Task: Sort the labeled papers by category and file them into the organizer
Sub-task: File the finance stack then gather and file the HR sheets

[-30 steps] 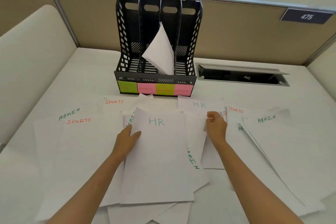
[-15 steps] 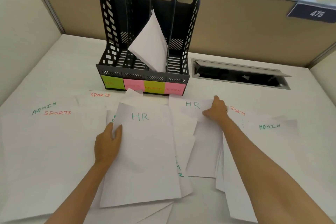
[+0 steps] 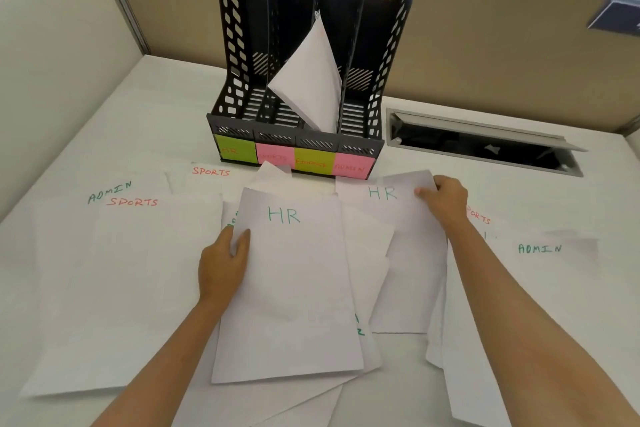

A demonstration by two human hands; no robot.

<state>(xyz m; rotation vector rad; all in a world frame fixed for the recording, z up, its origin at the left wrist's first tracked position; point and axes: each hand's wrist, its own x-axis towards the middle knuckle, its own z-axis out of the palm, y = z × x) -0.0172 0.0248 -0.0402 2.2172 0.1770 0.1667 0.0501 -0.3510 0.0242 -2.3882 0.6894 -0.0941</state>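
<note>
White papers with handwritten labels lie spread over the desk. My left hand [image 3: 223, 263] pinches the left edge of a large sheet marked HR [image 3: 294, 288]. My right hand [image 3: 445, 198] grips the top right corner of a second HR sheet [image 3: 405, 253]. Behind them stands a black four-slot organizer [image 3: 239, 45] with sticky notes reading HR, SPORTS, FINANCE and ADMIN along its front. A bundle of white papers [image 3: 310, 83] leans in the FINANCE slot. Sheets marked SPORTS [image 3: 211, 171], ADMIN [image 3: 109, 191] and SPORTS [image 3: 131, 202] lie to the left, an ADMIN sheet [image 3: 539, 248] to the right.
A recessed cable tray [image 3: 485, 146] with an open metal flap sits in the desk to the right of the organizer. Beige partition walls [image 3: 485, 45] close off the back and left. A cream panel [image 3: 52, 45] curves along the left side.
My right hand has moved up from the side of the second HR sheet to its top right corner and taken hold of it. My left hand keeps hold of the big HR sheet's edge.
</note>
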